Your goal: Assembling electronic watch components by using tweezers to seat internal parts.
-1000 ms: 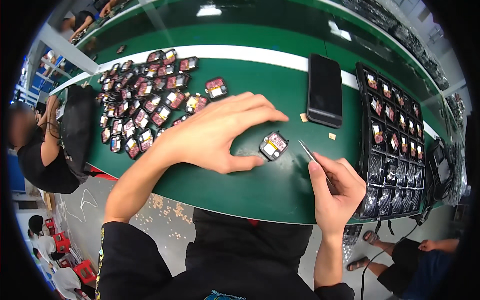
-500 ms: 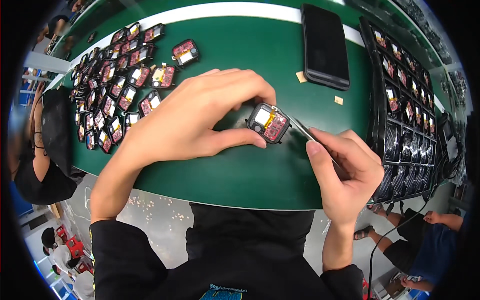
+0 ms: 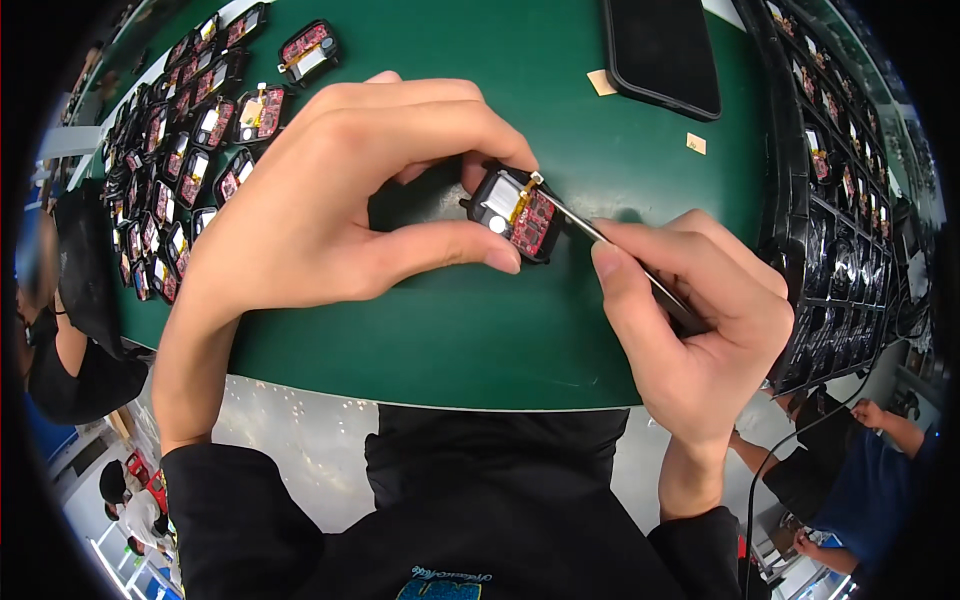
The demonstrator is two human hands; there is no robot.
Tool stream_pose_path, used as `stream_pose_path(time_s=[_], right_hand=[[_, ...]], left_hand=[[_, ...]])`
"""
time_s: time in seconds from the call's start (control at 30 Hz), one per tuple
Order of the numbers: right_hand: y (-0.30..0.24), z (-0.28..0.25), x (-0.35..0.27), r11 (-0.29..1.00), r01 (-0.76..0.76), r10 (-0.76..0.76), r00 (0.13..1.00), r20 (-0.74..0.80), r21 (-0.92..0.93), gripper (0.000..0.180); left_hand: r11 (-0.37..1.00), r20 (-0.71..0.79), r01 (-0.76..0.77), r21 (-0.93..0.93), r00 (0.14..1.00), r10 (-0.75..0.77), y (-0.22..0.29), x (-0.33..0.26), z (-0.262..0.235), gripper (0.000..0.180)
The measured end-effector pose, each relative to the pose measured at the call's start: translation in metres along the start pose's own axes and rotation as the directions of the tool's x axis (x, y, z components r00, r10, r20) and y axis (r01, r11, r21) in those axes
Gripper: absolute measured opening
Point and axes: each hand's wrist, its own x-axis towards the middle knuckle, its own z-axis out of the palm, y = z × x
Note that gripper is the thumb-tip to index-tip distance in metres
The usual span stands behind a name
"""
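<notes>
Between the thumb and fingers of my left hand (image 3: 330, 190) is a small black electronic housing (image 3: 537, 222). It is open-faced, with a red circuit board, a silvery-white block, a round white part and a yellow flex cable (image 3: 521, 205) across the middle. My right hand (image 3: 700, 310) pinches a pair of metal tweezers (image 3: 578, 217) in a slanting grip. The tips reach the upper edge of the housing, beside the cable's pale end (image 3: 537, 178). Whether they grip that end I cannot tell.
Many similar housings (image 3: 190, 180) lie crowded on the green table (image 3: 450, 350) at the left. A black phone-like slab (image 3: 662, 55) and small tan pieces (image 3: 697, 144) lie beyond my hands. Black trays (image 3: 835, 240) of housings stand at right. Other people are at both sides.
The tweezers' tips have moved left and up onto the housing's upper edge. The cable's pale end now stands out more at that edge. The whole view has shifted and come nearer.
</notes>
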Motion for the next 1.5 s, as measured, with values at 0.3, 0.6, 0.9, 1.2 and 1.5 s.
stream_pose_path(time_s=[0.3,0.6,0.9,1.2,1.5], right_hand=[[0.002,0.002,0.001,1.0,0.01,-0.01,1.0,0.0,-0.03,0.017],[0.009,0.009,-0.001,0.964,0.197,-0.215,0.972,-0.091,-0.177,0.03],[0.009,0.013,0.0,0.957,0.21,-0.228,0.971,-0.07,-0.202,0.028],[0.004,0.002,0.0,0.996,0.088,-0.087,0.996,0.014,-0.03,0.021],[0.004,0.002,0.0,0.998,0.065,-0.065,0.998,0.011,-0.009,0.019]], left_hand=[[1.0,-0.008,-0.005,0.012,1.0,0.005,-0.003,0.001,0.0,0.056],[1.0,-0.043,0.008,-0.006,0.999,-0.009,-0.003,0.002,0.002,0.058],[1.0,-0.018,-0.004,-0.031,1.0,0.004,-0.01,0.001,0.001,0.058],[0.988,0.075,-0.036,-0.15,0.996,0.048,-0.022,0.002,-0.007,0.061],[0.987,0.092,-0.028,-0.157,0.995,0.043,-0.024,0.002,-0.008,0.061]])
